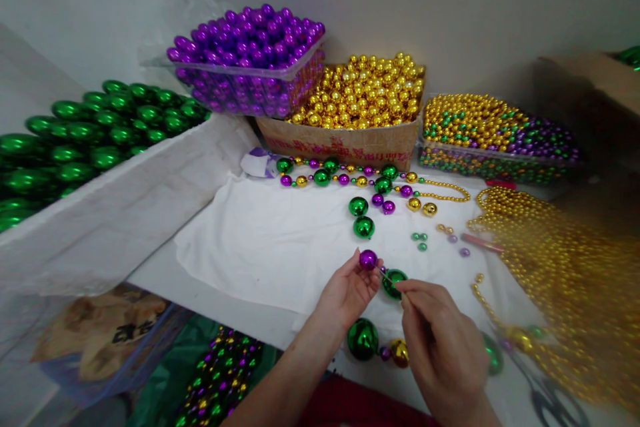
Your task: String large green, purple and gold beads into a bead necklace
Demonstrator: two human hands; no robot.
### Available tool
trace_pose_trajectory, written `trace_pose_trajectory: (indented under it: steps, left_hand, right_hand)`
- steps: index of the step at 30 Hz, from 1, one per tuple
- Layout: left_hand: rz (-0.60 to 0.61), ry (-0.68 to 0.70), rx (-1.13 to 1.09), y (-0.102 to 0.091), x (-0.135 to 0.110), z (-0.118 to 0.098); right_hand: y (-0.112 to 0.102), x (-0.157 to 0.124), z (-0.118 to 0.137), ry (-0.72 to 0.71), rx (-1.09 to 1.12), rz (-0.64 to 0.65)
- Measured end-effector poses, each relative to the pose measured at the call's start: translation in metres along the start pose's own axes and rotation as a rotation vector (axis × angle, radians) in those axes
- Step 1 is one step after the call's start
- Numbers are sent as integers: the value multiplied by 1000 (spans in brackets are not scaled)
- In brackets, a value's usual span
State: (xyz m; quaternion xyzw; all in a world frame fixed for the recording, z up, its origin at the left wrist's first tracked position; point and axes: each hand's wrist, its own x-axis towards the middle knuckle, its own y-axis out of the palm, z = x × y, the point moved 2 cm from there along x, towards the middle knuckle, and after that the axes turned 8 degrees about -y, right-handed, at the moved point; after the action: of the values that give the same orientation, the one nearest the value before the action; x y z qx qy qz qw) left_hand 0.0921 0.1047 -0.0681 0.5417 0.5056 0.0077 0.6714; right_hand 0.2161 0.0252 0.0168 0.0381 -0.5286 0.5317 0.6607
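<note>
My left hand (345,293), palm up, pinches a shiny purple bead (369,259) between its fingertips. My right hand (440,337) is closed on a thin, needle-like piece (387,277) that points at the purple bead; whether it is a needle or stiff cord is unclear. Close by the right fingertips is a large green bead (395,283), with a small purple bead beside it. Below the hands lie another large green bead (363,339) and a gold bead (399,351), joined by a small purple one. Two loose green beads (363,227) rest on the white cloth (260,247).
A finished-looking bead necklace (323,177) lies behind. Bins of purple beads (250,47), gold beads (365,90) and small mixed beads (490,127) line the back. A white foam box (150,180) holds green beads. Gold bead strands (565,267) and scissors (550,400) are at right.
</note>
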Motion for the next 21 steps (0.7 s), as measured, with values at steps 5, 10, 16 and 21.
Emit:
trace_pose_trajectory:
  steps: [5,10,16,21]
  left_hand:
    - [4,14,27,-1,1,1]
    - [26,22,38,2,-5,3]
    - [87,57,105,8,-18,14]
    - [130,158,251,13,-17,22]
  right_hand:
    - [18,-3,-7,3,21,40]
    - [31,-12,-21,83,55,91]
    - [15,-21,-41,338,72,10]
    - [10,-24,-48,366,104,61]
